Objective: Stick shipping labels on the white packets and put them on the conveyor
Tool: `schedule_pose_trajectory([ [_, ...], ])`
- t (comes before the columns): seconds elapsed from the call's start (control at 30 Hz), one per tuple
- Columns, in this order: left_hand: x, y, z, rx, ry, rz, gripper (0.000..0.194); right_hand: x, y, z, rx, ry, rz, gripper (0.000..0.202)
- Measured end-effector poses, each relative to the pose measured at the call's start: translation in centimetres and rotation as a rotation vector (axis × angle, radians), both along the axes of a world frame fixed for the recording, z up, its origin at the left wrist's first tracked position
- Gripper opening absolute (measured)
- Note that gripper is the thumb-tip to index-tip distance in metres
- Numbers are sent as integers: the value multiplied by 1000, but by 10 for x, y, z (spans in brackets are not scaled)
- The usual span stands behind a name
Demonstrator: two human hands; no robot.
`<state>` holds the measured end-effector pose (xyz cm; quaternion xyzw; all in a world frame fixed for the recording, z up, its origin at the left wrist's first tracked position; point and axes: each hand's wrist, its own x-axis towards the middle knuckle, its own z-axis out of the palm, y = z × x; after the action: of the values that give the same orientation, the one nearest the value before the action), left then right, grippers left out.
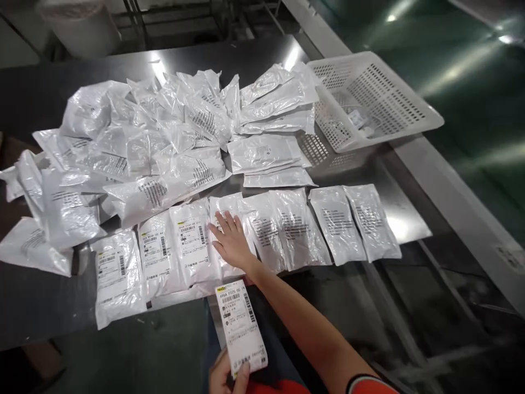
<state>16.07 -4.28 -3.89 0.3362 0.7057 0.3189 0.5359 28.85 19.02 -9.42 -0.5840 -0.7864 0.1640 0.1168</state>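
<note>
My right hand (232,241) lies palm down with fingers spread on a white plastic mailer bag (227,207) in the front row, covering much of its face. At the bottom, my left hand (227,375) pinches the lower end of a printed shipping label (240,323), held upright in front of the table edge. Left of my right hand are labelled bags, among them one labelled bag (192,241) right beside it. To its right, bags with only printed text, such as this unlabelled bag (297,230), continue the row.
A large heap of white mailer bags (151,142) covers the table's left and middle. Flat stacked bags (266,153) lie behind the row. A white perforated basket (394,126) with a few small items stands at the back right, beside a green conveyor surface (484,98).
</note>
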Motion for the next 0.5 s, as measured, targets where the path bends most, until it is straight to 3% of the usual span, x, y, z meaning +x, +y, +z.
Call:
schedule_pose_trajectory([
  [0.1, -18, 12, 10, 49, -5, -43, 40, 8, -10, -2, -4, 11, 12, 54],
  [0.23, -32, 33, 23, 62, -228, -97, 37, 12, -14, 9, -94, 106, -59, 48],
  [0.37, -33, 52, 29, 23, -385, -127, 37, 22, -35, 47, -193, 689, -216, 52],
  [0.43, -29, 57, 27, 15, -445, -216, 38, 29, -55, 68, -289, 964, -295, 49],
  [0.5, -21, 60, 22, -7, -472, -342, 38, 37, -75, 86, -363, 1056, -373, 36],
])
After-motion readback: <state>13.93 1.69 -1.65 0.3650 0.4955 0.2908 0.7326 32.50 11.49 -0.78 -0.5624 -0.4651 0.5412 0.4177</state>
